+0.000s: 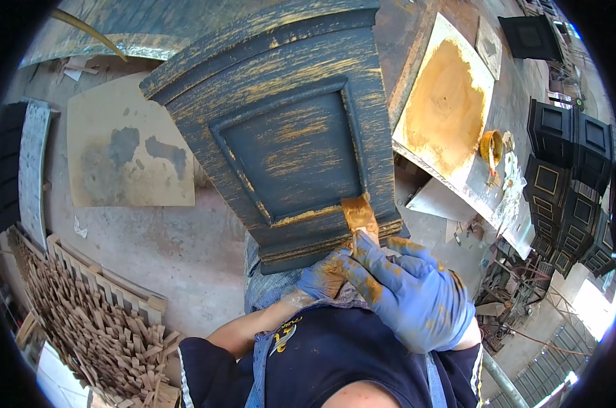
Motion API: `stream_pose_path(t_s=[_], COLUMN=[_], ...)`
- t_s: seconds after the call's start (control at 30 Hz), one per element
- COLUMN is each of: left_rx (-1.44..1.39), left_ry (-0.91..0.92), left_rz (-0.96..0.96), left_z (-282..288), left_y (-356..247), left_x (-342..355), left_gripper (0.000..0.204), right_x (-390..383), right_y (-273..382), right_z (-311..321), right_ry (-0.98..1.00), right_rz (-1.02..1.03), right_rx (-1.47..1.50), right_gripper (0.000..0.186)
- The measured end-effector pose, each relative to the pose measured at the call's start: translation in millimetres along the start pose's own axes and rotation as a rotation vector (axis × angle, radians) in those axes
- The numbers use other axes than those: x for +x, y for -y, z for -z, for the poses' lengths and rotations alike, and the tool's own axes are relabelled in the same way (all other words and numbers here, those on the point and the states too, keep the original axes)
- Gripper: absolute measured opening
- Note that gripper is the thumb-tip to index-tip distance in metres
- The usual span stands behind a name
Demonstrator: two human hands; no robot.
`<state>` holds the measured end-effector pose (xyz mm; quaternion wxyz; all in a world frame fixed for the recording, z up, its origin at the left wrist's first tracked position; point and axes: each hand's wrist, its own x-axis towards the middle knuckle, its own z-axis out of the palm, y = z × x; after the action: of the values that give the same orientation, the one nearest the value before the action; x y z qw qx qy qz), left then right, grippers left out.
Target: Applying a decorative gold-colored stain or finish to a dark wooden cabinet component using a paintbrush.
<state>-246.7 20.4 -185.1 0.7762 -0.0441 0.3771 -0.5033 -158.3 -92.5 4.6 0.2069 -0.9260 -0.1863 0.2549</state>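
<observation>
A black wooden furniture piece (pixel 291 153) with a recessed panel and moulded edges tilts up in front of me. Gold streaks run across its surface. My right hand (pixel 417 292), in a blue glove smeared with gold-brown, is closed round a flat paintbrush (pixel 360 212). Gold-brown bristles touch the lower right corner of the panel's moulding. My left hand (pixel 323 273), gloved in blue too, is closed at the piece's lower moulded edge, just left of the brush. Its fingertips are partly hidden.
To the right, a board (pixel 451 102) smeared with gold-brown lies on a table beside a small round tub (pixel 490 145). More black panelled pieces (pixel 559 190) stand farther right. Left are stained cardboard (pixel 90 149) on the floor and a crate of wood sticks (pixel 94 316).
</observation>
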Motion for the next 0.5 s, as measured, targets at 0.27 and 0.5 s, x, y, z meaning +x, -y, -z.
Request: stream_pose_path(t_s=[0.27,0.5], left_rx=[0.434,0.163], left_ry=[-0.107,-0.219], left_rz=[-0.101,-0.255], left_z=[-11,-48], left_y=[-12,-8], left_x=[-3,-6], left_gripper=[0.019,0.023], right_x=[-21,4], right_y=[-27,-120], right_z=[5,32], right_ry=[-0.710,-1.166], right_rz=[0.156,0.185], right_rx=[0.490,1.255], right_gripper=[0.025,0.040])
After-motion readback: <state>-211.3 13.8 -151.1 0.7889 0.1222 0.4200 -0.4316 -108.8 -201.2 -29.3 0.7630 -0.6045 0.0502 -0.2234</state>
